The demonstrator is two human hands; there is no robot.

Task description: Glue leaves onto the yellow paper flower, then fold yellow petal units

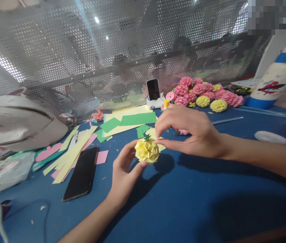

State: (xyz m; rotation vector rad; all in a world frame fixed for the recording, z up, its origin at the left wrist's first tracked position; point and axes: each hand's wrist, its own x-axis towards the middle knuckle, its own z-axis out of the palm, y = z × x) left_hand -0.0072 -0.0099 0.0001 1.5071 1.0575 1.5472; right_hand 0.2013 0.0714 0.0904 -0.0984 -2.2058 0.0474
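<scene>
My left hand [123, 172] grips a yellow folded-paper flower ball [147, 150] from below, between thumb and fingers, a little above the blue table [183, 202]. My right hand [188, 131] comes in from the right, its thumb and forefinger pinched at the top of the ball beside a small green paper leaf [147, 137]. What the pinch holds is too small to make out.
A black phone [82, 172] lies left of my hands among yellow, pink and green paper strips [72, 152]. Green and yellow sheets [133, 119] lie behind. Finished pink and yellow paper flowers [201, 94], an upright phone [153, 89], a white bottle [275, 79] and a grey bag [18, 121] ring the table.
</scene>
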